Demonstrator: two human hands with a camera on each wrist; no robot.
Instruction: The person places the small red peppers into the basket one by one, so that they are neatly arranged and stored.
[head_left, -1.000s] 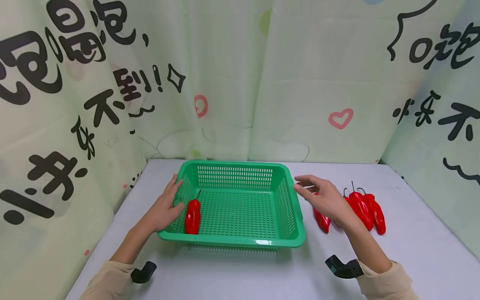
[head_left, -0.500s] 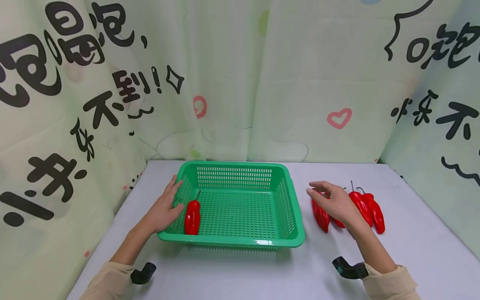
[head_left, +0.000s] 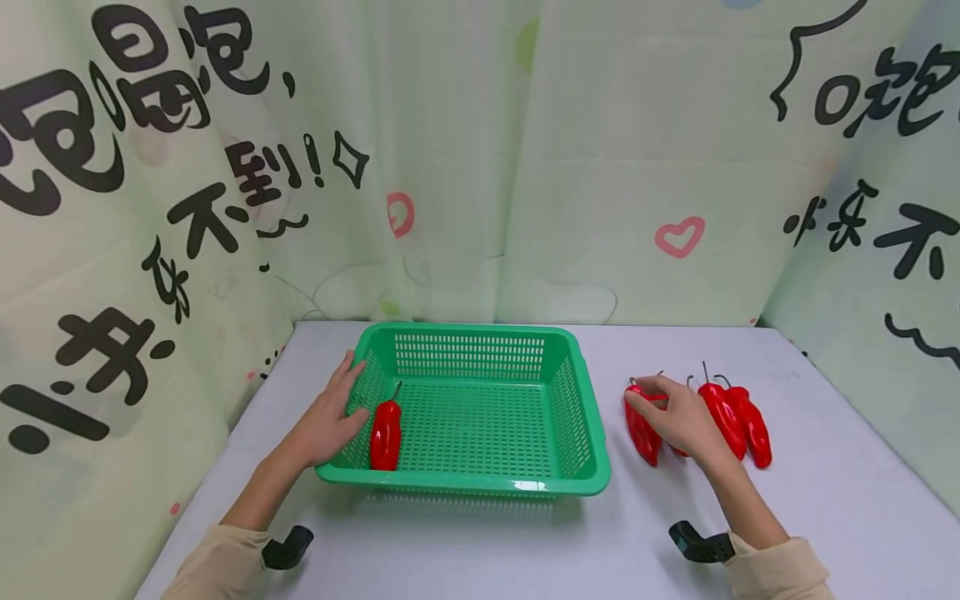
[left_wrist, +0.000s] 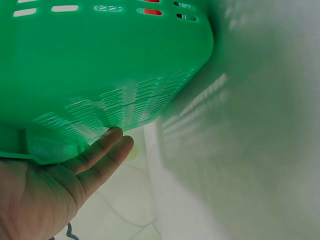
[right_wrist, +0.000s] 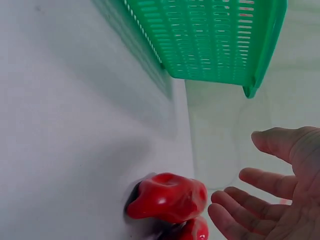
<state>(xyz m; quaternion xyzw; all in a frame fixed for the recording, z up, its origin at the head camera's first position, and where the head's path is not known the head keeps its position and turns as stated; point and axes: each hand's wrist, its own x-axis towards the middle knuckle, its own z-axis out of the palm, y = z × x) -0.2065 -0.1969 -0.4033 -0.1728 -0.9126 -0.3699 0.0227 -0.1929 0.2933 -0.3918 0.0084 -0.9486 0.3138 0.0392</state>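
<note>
Left hand [head_left: 326, 423], fingers straight, rests on basket [head_left: 450, 481]. Right hand [head_left: 681, 417], loose and empty, hovers at peppers [head_left: 642, 433]: best pinch one mid-body, lift clear of neighbours.

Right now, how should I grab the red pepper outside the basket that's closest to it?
I'd hold the pepper around its plump middle, coming from above with the right hand. It lies on the table, narrowing to a tip near you. Its side toward the basket looks free, so there's probably room there; another pepper crowds its other side.
</note>
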